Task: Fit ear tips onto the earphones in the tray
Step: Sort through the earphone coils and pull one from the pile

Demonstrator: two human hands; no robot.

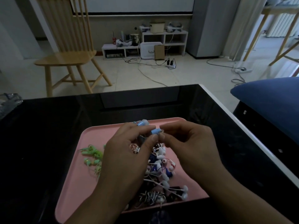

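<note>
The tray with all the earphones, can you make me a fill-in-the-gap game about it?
1. The tray is the colour ____.
2. Both hands hold a light ____ earphone above the tray.
3. The green earphones lie on the ____ side of the tray.
4. Behind the table stands a wooden ____.

Missing words: pink; blue; left; chair

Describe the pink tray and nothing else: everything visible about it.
The pink tray is a shallow rectangle with rounded corners and a low raised rim, smooth and matte, probably plastic. It lies flat on the glossy black table, near its front edge. Green earphones lie at its left side; a tangled heap of white, blue, red and striped earphones fills the middle and right. Both hands hover above it, hiding part of its surface.
</note>
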